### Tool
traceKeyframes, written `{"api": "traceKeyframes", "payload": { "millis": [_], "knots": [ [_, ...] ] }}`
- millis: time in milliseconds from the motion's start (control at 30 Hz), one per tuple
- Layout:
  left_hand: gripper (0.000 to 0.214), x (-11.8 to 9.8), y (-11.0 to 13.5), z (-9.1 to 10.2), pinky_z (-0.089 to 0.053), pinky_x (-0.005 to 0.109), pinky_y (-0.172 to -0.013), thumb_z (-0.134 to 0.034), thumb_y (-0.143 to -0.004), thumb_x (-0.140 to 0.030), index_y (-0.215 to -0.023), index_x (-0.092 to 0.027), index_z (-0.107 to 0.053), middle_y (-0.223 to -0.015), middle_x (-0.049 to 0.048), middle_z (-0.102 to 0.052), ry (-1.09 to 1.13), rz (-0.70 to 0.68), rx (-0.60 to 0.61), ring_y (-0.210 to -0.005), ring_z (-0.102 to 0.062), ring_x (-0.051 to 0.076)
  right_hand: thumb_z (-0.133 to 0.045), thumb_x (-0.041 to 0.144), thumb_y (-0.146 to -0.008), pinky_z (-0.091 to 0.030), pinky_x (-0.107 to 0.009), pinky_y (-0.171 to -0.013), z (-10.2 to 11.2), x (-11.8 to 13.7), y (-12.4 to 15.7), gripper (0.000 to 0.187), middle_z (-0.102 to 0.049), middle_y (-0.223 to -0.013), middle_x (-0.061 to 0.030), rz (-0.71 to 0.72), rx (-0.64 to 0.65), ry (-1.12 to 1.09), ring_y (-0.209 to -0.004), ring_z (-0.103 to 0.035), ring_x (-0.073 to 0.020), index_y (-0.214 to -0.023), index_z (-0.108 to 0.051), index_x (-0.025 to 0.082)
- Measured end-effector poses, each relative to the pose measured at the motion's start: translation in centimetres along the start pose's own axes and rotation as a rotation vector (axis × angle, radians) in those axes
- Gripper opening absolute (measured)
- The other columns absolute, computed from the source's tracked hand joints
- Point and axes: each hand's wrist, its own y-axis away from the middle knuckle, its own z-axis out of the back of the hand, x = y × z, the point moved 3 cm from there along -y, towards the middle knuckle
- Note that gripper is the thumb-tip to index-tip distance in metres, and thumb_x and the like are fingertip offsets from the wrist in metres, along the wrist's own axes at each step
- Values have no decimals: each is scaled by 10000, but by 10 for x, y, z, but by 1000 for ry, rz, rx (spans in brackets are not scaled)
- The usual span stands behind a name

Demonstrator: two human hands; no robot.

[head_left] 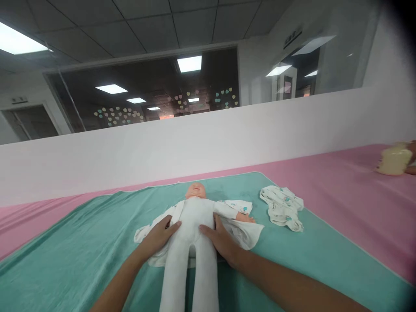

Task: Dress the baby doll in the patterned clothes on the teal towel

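A baby doll (195,221) with a white cloth body lies on its back, head away from me and legs towards me. Beneath its torso is a spread white printed baby shirt (248,234); the doll's bare hand on the right rests over that cloth. My left hand (161,235) grips the doll's waist from the left, thumb on the belly. On the other side my right hand (221,238) holds the waist the same way, its thumb also on the front. The fingers of both hands are partly hidden behind the doll's sides.
A green blanket (97,238) lies under the doll, over a pink cover (344,190). To the right is a crumpled white printed baby garment (282,207). A cream-coloured bottle or jar (394,159) stands at the far right, beside part of another doll or hand. A white wall (195,143) rises behind.
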Motion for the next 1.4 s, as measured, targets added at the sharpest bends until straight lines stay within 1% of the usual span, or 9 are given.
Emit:
{"api": "traceKeyframes", "payload": {
  "millis": [233, 433, 600, 700, 800, 867, 1100, 1267, 1400],
  "knots": [
    [375, -35, 14, 10, -286, 217, -518, -430, -791, -563, -700, -205, -371, -636, -54, -387, 290, 68, 108, -565, -361, 115, -624, 424, -719, -441, -356, -866, -2, 8, 2, 710, -498, -1276, -83, 1, 12, -43, -1114, -506, -253, -1340, -334, 241],
    [289, -76, 2, -8, -287, 223, -524, -459, -793, -417, -636, -196, -360, -618, -48, -407, -71, -106, 94, -569, -377, 115, -590, 479, -744, -425, -362, -868, 1, 9, 3, 642, -518, -1248, -66, -20, -2, 24, -1104, -501, -242, -1298, -356, 254],
    [212, -113, 6, -31, -397, 248, -497, -407, -807, -355, -738, -197, -532, -636, -20, -573, 75, -80, 466, -478, -518, 129, -559, 426, -775, -374, -370, -917, 2, 12, 0, 497, -576, -1137, -76, 81, -44, 122, -1077, -503, -239, -1202, -448, 198],
    [221, -116, -5, -26, -471, 262, -668, -425, -815, -358, -769, -198, -571, -768, 2, -642, 203, -176, 292, -721, -613, 166, -500, 455, -815, -400, -343, -889, 1, 13, 0, 420, -590, -1102, -45, 120, 24, 72, -1042, -528, -210, -1163, -476, 223],
    [263, -92, -25, -18, -463, 317, -813, -417, -825, -383, -895, -213, -605, -983, 17, -656, 167, -149, -23, -922, -602, 201, -478, 509, -818, -417, -341, -866, 3, 12, 1, 432, -579, -1127, -35, 82, 62, 31, -1037, -538, -206, -1164, -477, 251],
    [320, -72, -37, -21, -453, 357, -867, -409, -831, -400, -1022, -219, -593, -1103, 35, -631, 92, -147, -74, -992, -588, 221, -485, 507, -816, -396, -350, -894, 5, 12, 1, 424, -576, -1133, -40, 87, 29, 57, -1052, -529, -209, -1150, -488, 246],
    [404, -53, -45, -49, -260, 410, -1080, -388, -871, -404, -1196, -209, -525, -1400, 53, -403, -312, -324, -57, -1323, -296, 226, -465, 415, -850, -403, -349, -896, 1, 20, 2, 347, -573, -1164, -39, 106, 50, 94, -1073, -523, -209, -1155, -507, 256],
    [386, -82, -52, -65, -192, 465, -1091, -420, -862, -437, -1196, -259, -501, -1341, 20, -475, -489, -487, 16, -1311, -308, 233, -456, 388, -861, -348, -333, -986, 1, 27, 5, 418, -509, -1286, -26, 220, 107, 77, -1192, -448, -190, -1258, -452, 258],
    [533, -109, -61, -95, -263, 469, -1042, -525, -787, -454, -1260, -227, -428, -1290, 91, -507, -619, -579, 142, -1234, -400, 272, -474, 380, -838, -387, -346, -950, 4, 20, 3, 369, -608, -1146, -59, 198, 157, 200, -1095, -523, -229, -1135, -584, 191]
  ]
}}
